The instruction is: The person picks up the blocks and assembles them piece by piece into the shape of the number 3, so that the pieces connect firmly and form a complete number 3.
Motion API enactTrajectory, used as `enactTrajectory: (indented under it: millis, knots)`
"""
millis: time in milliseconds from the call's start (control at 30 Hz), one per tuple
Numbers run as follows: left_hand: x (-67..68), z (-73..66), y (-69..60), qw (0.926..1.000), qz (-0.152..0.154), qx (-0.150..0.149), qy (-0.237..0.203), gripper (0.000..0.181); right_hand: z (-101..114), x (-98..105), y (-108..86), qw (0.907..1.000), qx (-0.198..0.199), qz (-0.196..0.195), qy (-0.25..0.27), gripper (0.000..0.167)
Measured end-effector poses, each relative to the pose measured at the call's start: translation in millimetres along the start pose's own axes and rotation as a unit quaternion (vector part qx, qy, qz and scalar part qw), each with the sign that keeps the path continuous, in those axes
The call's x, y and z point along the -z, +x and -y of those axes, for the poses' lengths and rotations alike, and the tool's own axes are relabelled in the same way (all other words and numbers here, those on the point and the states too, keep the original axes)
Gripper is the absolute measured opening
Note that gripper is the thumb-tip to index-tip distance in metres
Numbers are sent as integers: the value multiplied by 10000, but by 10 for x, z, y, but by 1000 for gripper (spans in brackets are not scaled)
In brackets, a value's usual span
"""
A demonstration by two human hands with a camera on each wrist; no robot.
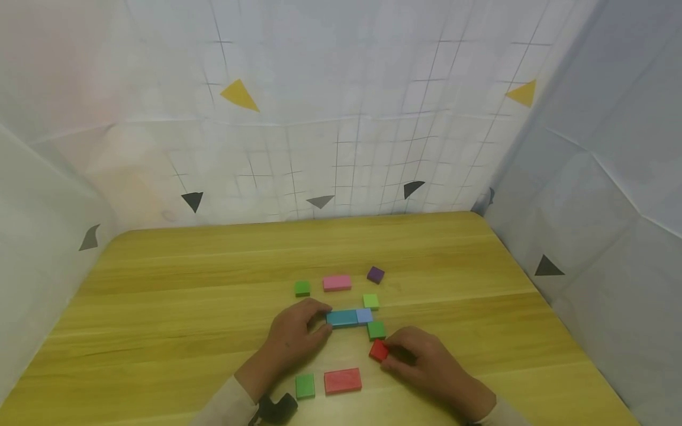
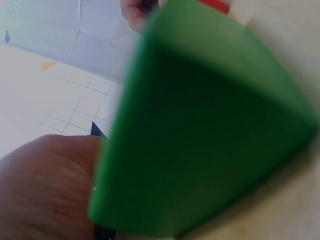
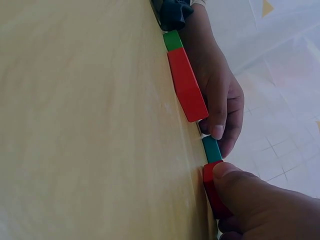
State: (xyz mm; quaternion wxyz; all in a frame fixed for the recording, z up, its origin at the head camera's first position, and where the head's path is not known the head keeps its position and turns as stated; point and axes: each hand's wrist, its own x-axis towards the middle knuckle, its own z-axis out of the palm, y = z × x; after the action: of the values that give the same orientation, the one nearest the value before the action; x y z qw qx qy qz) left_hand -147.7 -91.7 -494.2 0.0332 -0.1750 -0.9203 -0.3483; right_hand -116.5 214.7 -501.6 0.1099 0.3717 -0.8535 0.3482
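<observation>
My left hand [image 1: 292, 331] holds the left end of a long teal block [image 1: 341, 319] between thumb and fingers. A light blue square block [image 1: 364, 316] touches the teal block's right end. Just below it and to the right lies a green square block [image 1: 376, 329], and a lime block [image 1: 370, 301] sits above. My right hand [image 1: 426, 358] pinches a small red block [image 1: 379, 350], turned at an angle, near the green block's lower edge. In the right wrist view, the thumb presses on this red block [image 3: 214, 192].
Behind lie a green block [image 1: 302, 288], a pink block [image 1: 337, 283] and a tilted purple block [image 1: 375, 274]. A long red block [image 1: 343, 381] and another green block [image 1: 305, 386] lie in front. That green block [image 2: 200, 145] fills much of the left wrist view.
</observation>
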Motion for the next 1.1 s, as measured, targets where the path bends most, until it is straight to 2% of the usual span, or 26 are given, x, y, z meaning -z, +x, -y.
enactTrajectory:
  millis: [267,467,733,933,1100]
  knots:
    - [19,-12,-1,9999,38,36,-87,32,30,22,1,9996,-240,124,-46,29]
    - [15,-6,-17,10000,-63,12,-76,35,37,19,2,9999,-143,66,-71,30]
    - [43,-44,-55,9986,-161,169,-473,37,26,6,3,9999,28,-43,-109,31]
    - [39,-30,-110,9976,-32,317,-616,38,8,-7,-13,9997,-225,61,-115,30]
    - [54,-45,-110,9978,-41,227,-628,36,-6,-8,-14,9997,-215,60,-115,30]
